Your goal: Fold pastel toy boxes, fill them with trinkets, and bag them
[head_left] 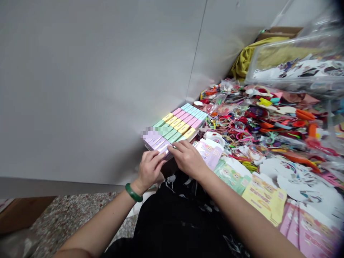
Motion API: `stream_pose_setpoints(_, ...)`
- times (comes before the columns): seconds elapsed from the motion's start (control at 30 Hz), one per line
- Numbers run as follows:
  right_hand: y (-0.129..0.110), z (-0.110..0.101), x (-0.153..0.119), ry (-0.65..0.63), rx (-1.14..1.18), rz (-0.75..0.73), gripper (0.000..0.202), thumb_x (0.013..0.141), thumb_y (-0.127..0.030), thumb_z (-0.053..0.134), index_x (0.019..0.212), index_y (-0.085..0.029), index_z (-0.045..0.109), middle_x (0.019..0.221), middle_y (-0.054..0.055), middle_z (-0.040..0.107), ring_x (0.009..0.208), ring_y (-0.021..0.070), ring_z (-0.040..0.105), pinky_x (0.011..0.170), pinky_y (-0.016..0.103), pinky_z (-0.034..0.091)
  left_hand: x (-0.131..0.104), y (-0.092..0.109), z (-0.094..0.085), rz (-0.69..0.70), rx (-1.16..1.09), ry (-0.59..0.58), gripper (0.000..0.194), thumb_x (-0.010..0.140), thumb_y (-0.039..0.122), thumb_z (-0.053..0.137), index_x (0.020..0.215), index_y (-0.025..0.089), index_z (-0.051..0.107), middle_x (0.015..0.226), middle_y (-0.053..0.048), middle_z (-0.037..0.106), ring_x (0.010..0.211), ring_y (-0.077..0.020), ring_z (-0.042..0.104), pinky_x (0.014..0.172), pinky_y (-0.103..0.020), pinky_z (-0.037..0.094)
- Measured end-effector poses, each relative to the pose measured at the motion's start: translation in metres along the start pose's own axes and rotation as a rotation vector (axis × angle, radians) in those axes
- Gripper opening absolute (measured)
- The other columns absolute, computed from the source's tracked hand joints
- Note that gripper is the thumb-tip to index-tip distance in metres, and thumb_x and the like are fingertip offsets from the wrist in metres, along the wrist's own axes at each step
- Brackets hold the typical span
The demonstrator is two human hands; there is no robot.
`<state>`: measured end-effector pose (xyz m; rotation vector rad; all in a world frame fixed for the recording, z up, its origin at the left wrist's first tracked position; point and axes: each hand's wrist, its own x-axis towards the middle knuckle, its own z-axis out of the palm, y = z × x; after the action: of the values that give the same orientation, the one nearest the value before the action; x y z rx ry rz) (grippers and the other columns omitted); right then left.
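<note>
Small boxes (pixel 176 124) stand packed in colour rows of blue, pink, yellow, green and purple, against a grey wall. At the near end of the purple row, my left hand (pixel 150 165), with a green bangle (pixel 133 192) on the wrist, has its fingers bent round a purple box (pixel 163 146). My right hand (pixel 185 157) touches the same corner from the right, its fingers curled over the near edge of the boxes. The fingertips of both hands almost meet there. What lies beneath my right fingers is hidden.
Flat printed cartons in purple (pixel 209 152), green (pixel 232 178), yellow (pixel 264 199) and pink (pixel 309 227) lie along the right. Behind them spreads a heap of small colourful items (pixel 258 118). A clear plastic bin (pixel 292 80) stands at the back right, beside yellow cloth (pixel 243 61).
</note>
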<state>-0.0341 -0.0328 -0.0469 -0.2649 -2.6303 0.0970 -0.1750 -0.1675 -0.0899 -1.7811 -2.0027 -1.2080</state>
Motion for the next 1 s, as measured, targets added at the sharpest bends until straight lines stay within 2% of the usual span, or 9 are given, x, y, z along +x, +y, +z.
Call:
stream_pose_setpoints(0.2, 0.002, 0.02, -0.017, -0.02, -0.051, 0.081, 0.043, 0.087, -0.011, 0.047, 0.13, -0.014, 0.053, 0.135, 0.018, 0.049, 0.116, 0.0316, 0.044, 0.086, 0.044, 0.044, -0.005, 0.0, 0.006, -0.021, 0.174, -0.039, 0.032, 0.086, 0.022, 0.061, 0.117, 0.028, 0.066, 0.122, -0.012, 0.05, 0.11, -0.0285, 0.046, 0.094, -0.049, 0.043)
stream_pose_setpoints(0.3, -0.007, 0.023, -0.023, 0.032, -0.011, 0.108, 0.046, 0.087, -0.013, 0.047, 0.133, -0.013, 0.049, 0.143, 0.019, 0.042, 0.123, 0.0332, 0.041, 0.091, 0.048, 0.042, -0.009, 0.0, 0.007, -0.032, 0.208, -0.035, 0.033, 0.086, 0.027, 0.062, 0.119, 0.028, 0.063, 0.127, -0.012, 0.049, 0.115, -0.0302, 0.046, 0.097, -0.051, 0.041)
stream_pose_setpoints(0.43, -0.022, 0.016, -0.044, 0.21, 0.264, 0.251, 0.039, 0.087, -0.017, 0.05, 0.125, -0.013, 0.054, 0.127, 0.019, 0.055, 0.116, 0.0288, 0.049, 0.096, 0.046, 0.044, -0.014, 0.01, 0.003, -0.09, 0.206, 0.028, 0.047, 0.089, 0.035, 0.056, 0.134, 0.023, 0.047, 0.127, -0.014, 0.05, 0.117, -0.0301, 0.048, 0.098, -0.049, 0.041)
stream_pose_setpoints(0.5, -0.029, 0.011, -0.058, 0.222, 0.464, 0.372, 0.029, 0.086, -0.019, 0.052, 0.114, -0.014, 0.06, 0.11, 0.015, 0.063, 0.104, 0.0247, 0.057, 0.091, 0.041, 0.048, -0.018, 0.018, 0.002, -0.14, 0.199, 0.1, 0.05, 0.092, 0.034, 0.049, 0.139, 0.021, 0.037, 0.128, -0.015, 0.049, 0.119, -0.0295, 0.047, 0.099, -0.049, 0.041)
stream_pose_setpoints(0.6, -0.042, 0.006, -0.079, -0.012, 0.661, 0.492, 0.018, 0.087, -0.018, 0.051, 0.096, -0.016, 0.066, 0.094, 0.009, 0.068, 0.089, 0.0197, 0.063, 0.083, 0.032, 0.051, -0.026, 0.029, 0.004, -0.184, 0.174, 0.181, 0.045, 0.092, 0.03, 0.048, 0.135, 0.02, 0.038, 0.124, -0.015, 0.05, 0.117, -0.029, 0.048, 0.095, -0.048, 0.044)
stream_pose_setpoints(0.73, -0.054, 0.007, -0.102, -0.337, 0.693, 0.454, 0.019, 0.085, -0.02, 0.053, 0.09, -0.019, 0.072, 0.089, 0.005, 0.073, 0.084, 0.0171, 0.066, 0.077, 0.024, 0.049, -0.04, 0.045, 0.011, -0.178, 0.108, 0.181, 0.039, 0.088, 0.026, 0.054, 0.126, 0.02, 0.048, 0.116, -0.013, 0.055, 0.11, -0.0294, 0.052, 0.088, -0.046, 0.048)
stream_pose_setpoints(0.83, -0.056, 0.011, -0.116, -0.526, 0.675, 0.456, 0.02, 0.082, -0.026, 0.057, 0.094, -0.021, 0.073, 0.092, 0.003, 0.074, 0.083, 0.017, 0.067, 0.07, 0.022, 0.048, -0.052, 0.057, 0.02, -0.162, 0.016, 0.111, 0.037, 0.085, 0.023, 0.056, 0.122, 0.025, 0.053, 0.111, -0.01, 0.059, 0.102, -0.03, 0.057, 0.083, -0.048, 0.05)
stream_pose_setpoints(0.97, -0.047, 0.02, -0.122, -0.619, 0.648, 0.577, 0.022, 0.075, -0.032, 0.062, 0.092, -0.025, 0.074, 0.087, 0.0, 0.075, 0.077, 0.017, 0.067, 0.058, 0.02, 0.044, -0.055, 0.061, 0.041, -0.111, -0.185, -0.052, 0.045, 0.08, 0.029, 0.055, 0.122, 0.045, 0.053, 0.102, -0.002, 0.062, 0.089, -0.033, 0.061, 0.074, -0.054, 0.052)
stream_pose_setpoints(1.0, -0.043, 0.022, -0.122, -0.648, 0.636, 0.596, 0.025, 0.076, -0.032, 0.06, 0.096, -0.025, 0.073, 0.089, 0.0, 0.075, 0.076, 0.0174, 0.066, 0.055, 0.021, 0.043, -0.052, 0.058, 0.049, -0.063, -0.238, -0.1, 0.045, 0.079, 0.029, 0.056, 0.121, 0.045, 0.054, 0.101, -0.002, 0.063, 0.086, -0.0324, 0.062, 0.072, -0.052, 0.053)
